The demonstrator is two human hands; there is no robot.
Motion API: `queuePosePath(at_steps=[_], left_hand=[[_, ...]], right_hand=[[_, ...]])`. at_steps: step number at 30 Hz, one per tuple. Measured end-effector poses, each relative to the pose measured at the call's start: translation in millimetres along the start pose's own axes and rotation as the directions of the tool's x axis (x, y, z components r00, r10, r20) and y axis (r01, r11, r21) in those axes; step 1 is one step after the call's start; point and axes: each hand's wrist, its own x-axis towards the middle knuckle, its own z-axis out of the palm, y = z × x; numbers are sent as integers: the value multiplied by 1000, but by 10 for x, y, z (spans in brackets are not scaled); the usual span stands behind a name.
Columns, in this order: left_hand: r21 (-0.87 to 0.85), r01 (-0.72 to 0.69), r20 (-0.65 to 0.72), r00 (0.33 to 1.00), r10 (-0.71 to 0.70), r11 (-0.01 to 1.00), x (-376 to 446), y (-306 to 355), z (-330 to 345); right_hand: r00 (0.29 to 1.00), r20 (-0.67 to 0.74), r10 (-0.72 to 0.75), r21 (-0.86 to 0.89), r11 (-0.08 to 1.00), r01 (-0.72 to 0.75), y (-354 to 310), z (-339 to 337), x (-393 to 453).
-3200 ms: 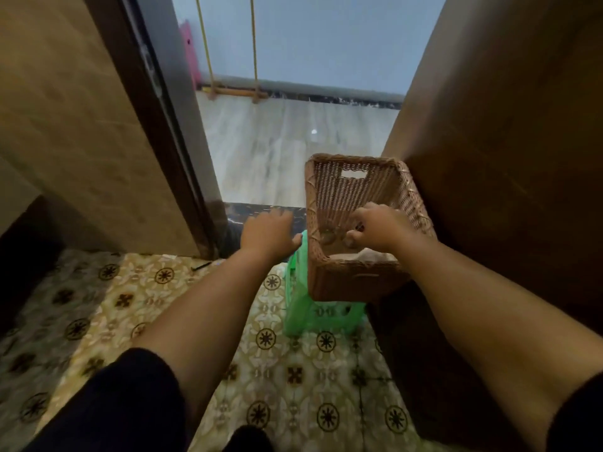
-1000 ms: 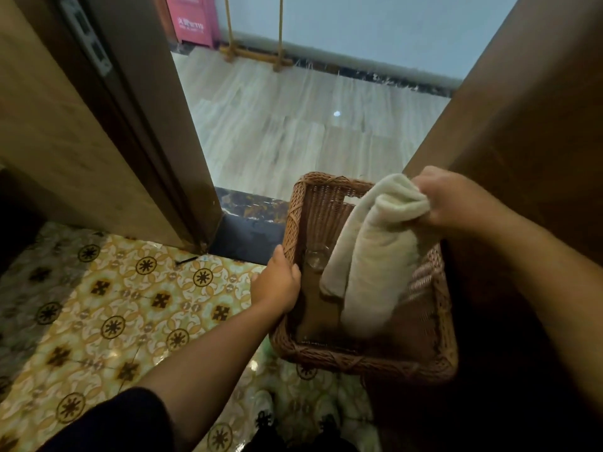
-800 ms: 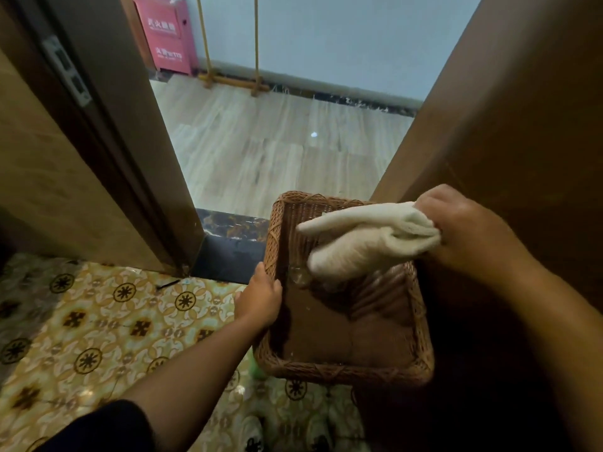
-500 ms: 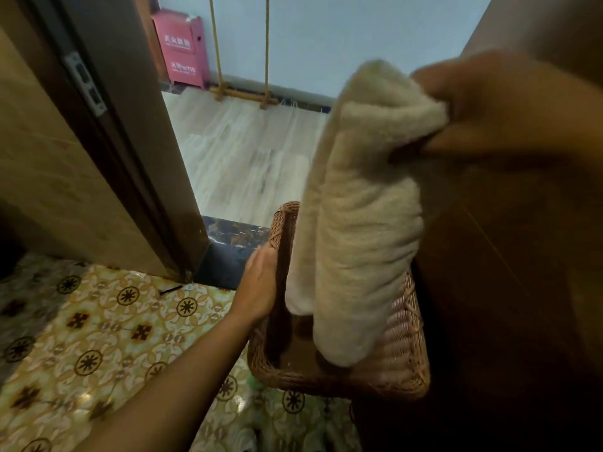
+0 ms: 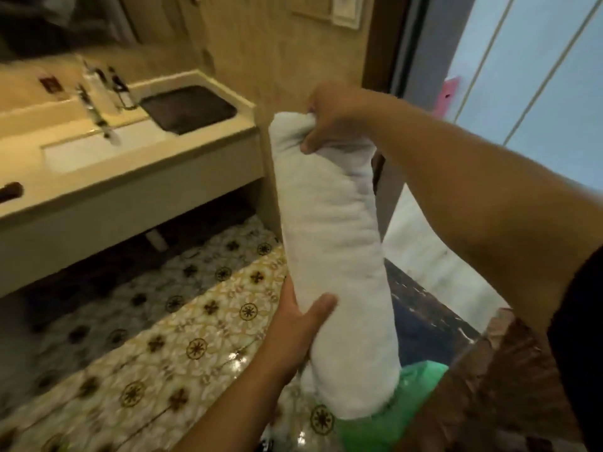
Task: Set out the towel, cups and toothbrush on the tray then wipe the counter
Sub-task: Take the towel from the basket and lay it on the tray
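Note:
A rolled white towel (image 5: 329,230) hangs upright in the middle of the view. My right hand (image 5: 332,115) grips its top end. My left hand (image 5: 298,321) clasps its lower part from the left. A dark rectangular tray (image 5: 189,107) lies on the right end of the beige counter (image 5: 137,168) at the upper left. The wicker basket (image 5: 509,363) is at the lower right, partly behind my right arm. No cups or toothbrush are visible.
A white sink (image 5: 98,148) with a tap (image 5: 94,109) is set in the counter. A green bag (image 5: 401,409) sits on the patterned floor tiles below the towel. The doorway and a dark threshold (image 5: 427,311) lie to the right.
The view has swung left from the doorway to the counter. My left hand has left the basket rim and now holds the towel's lower part. The right hand still holds the towel's top.

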Motion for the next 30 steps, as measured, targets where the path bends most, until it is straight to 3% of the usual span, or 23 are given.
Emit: queuePosePath(at_steps=[4,12,30], left_hand=[[-50,1,-54,999,-4,999,544,66,-724],[-72,51,-133,989,-60,996,1839,519,-1769],[-156,-78,-229,973,41,985,5218,1144,-2645]], right_hand=[[996,19,-83,44,996,82,-501,351,951],[988,15,-156,65,986,155,-874,474,2676],[922,165,-352,-68,928,366,-797,641,6452]])
